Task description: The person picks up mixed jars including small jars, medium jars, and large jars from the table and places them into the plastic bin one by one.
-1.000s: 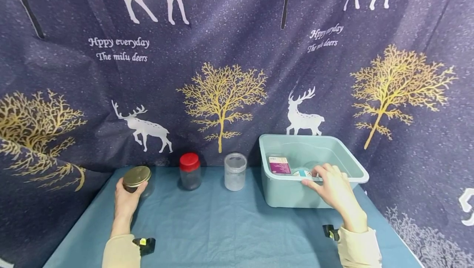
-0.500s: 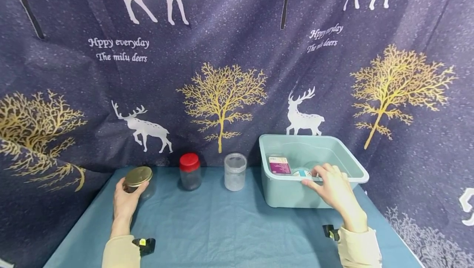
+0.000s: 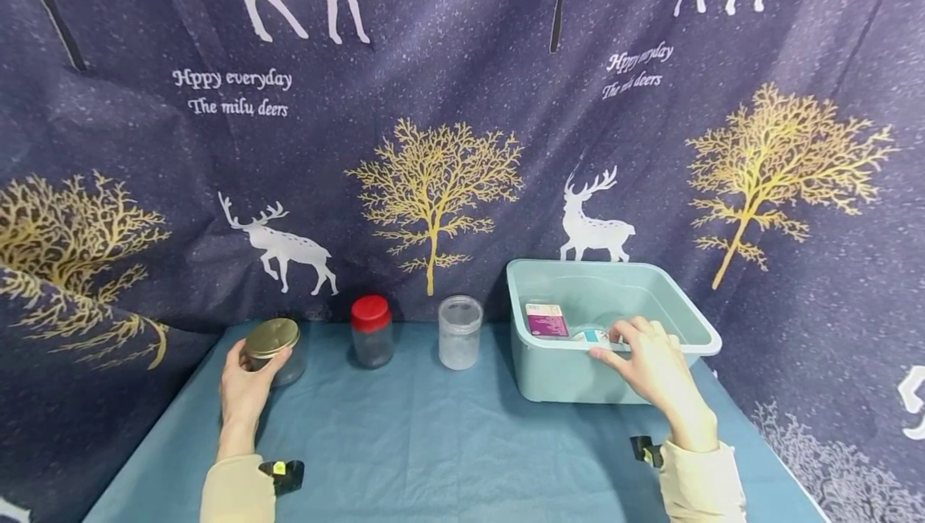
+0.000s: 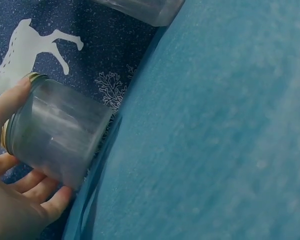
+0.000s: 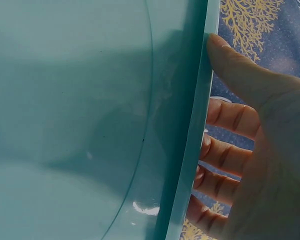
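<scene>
At the table's left end, my left hand (image 3: 244,394) holds a clear jar (image 4: 60,132) with a gold lid (image 3: 272,337). Its thumb lies by the lid and its fingers wrap the far side of the jar. On the right, my right hand (image 3: 654,362) holds the front rim of a pale green plastic bin (image 3: 535,378). In the right wrist view the thumb presses at the rim (image 5: 197,105) and the fingers curl beyond it. Inside the bin are a container with a purple-and-white label (image 3: 547,320) and another with a blue-and-white label (image 3: 594,337), partly behind the rim.
Between the hands stand a clear jar with a red lid (image 3: 372,332) and a clear jar (image 3: 459,333) with a transparent top. A blue cloth (image 3: 433,443) covers the table. Behind it hangs a dark curtain (image 3: 462,73) printed with deer and trees.
The gold-lidded jar has shifted slightly to the right in my left hand's grip. My right hand stays at the bin's rim. The head view has tilted very slightly.
</scene>
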{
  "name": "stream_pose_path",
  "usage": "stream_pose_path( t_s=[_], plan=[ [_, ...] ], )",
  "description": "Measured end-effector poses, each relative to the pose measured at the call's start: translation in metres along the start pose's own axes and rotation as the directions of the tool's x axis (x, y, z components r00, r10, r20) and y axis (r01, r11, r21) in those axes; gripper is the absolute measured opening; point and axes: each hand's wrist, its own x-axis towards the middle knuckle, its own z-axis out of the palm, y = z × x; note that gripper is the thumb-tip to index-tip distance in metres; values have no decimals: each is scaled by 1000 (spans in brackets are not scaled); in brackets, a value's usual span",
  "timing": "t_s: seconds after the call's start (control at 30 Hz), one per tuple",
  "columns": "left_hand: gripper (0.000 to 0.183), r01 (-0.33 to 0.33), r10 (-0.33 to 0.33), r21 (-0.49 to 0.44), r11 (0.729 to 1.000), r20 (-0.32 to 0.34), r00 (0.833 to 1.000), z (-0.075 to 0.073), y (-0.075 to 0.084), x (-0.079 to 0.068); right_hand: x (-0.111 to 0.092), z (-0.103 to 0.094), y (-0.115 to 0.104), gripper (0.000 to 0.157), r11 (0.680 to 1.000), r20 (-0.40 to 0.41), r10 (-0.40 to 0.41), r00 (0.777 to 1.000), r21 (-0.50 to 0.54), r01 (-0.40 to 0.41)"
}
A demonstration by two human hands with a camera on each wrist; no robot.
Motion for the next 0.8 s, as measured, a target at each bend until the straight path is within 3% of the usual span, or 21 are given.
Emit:
stream_pose_path(
  t_s=[0.4, 0.8],
  plan=[
    [95, -30, 30, 0, 1000, -23, 999, -9, 10, -3, -1, 0, 0, 35, 1000, 19, 13, 1000, 3, -13],
    [90, -81, 78, -42, 996, -57, 995, -12, 34, -8, 0, 1, 1, 35, 1000, -15, -12, 1000, 0, 12]
  ],
)
